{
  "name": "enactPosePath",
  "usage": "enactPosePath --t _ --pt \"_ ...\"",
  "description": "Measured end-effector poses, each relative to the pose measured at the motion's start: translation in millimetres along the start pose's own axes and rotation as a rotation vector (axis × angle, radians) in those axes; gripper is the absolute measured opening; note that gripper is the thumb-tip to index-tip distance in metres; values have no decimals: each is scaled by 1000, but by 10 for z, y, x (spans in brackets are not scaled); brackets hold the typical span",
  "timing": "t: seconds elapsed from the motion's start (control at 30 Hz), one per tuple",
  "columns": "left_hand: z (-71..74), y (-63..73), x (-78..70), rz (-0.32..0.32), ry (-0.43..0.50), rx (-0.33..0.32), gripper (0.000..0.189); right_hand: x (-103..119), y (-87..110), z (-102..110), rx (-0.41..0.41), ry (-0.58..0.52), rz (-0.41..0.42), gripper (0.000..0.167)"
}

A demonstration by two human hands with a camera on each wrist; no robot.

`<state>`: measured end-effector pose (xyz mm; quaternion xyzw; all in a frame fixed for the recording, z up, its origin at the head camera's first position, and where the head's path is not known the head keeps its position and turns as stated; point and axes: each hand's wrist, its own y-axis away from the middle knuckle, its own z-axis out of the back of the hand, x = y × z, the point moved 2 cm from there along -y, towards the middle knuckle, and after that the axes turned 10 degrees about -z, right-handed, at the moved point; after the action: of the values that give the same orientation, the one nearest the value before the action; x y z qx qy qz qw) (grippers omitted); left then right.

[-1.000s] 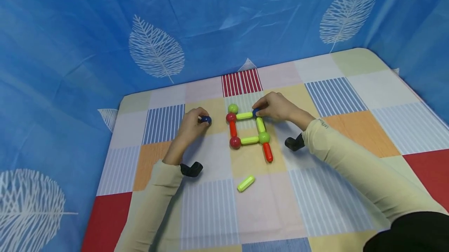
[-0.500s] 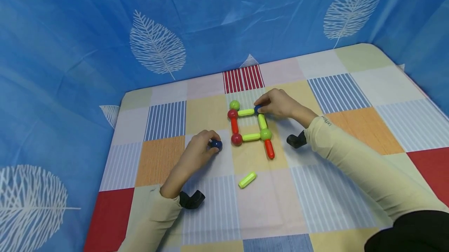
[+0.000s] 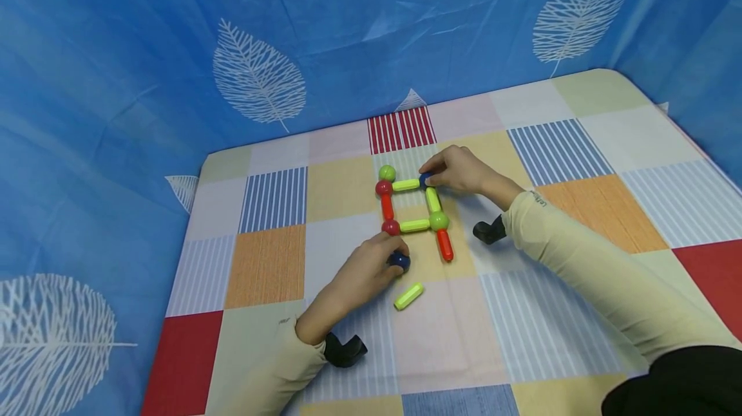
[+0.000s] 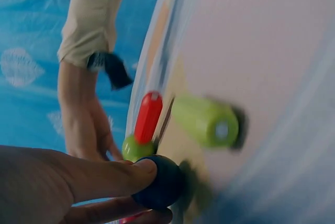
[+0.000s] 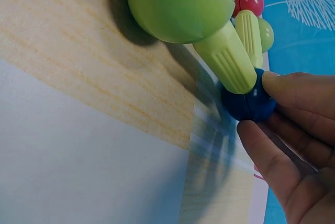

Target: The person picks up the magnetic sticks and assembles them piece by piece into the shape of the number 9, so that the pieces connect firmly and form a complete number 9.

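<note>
A square frame of rods and balls lies on the patchwork cloth. Its corners are two red balls [image 3: 384, 189], a green ball [image 3: 438, 220] and a blue corner ball [image 5: 246, 101]. My right hand [image 3: 462, 171] pinches that blue corner ball between thumb and fingers. Below the near red corner, my left hand [image 3: 368, 268] holds a loose blue ball [image 4: 162, 182] by thumb and fingertips. A red rod [image 3: 444, 245] sticks out from the green corner toward me. One loose yellow-green rod [image 3: 408, 296] lies just nearer me than the left hand's ball.
Another green ball [image 3: 387, 173] sits against the far red corner. The patchwork cloth [image 3: 446, 345] covers the table, and a blue leaf-print curtain [image 3: 359, 36] rises along its far edge and sides. Each wrist wears a black camera mount [image 3: 489, 231].
My left hand has carried its blue ball toward me and to the right, from left of the frame to beside the loose rod. The right hand keeps its hold on the blue corner.
</note>
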<state>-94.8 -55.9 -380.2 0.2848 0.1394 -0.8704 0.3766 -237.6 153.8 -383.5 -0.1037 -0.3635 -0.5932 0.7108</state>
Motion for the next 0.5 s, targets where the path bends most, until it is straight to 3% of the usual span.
enactPosePath --t 0.23,0.5 --pt "-145 -175 -188 -57 -39 80 24 -1 10 -4 0 -12 5 28" --pt "-265 -248 -318 -105 -18 99 22 -10 1 -8 -2 1 2 28"
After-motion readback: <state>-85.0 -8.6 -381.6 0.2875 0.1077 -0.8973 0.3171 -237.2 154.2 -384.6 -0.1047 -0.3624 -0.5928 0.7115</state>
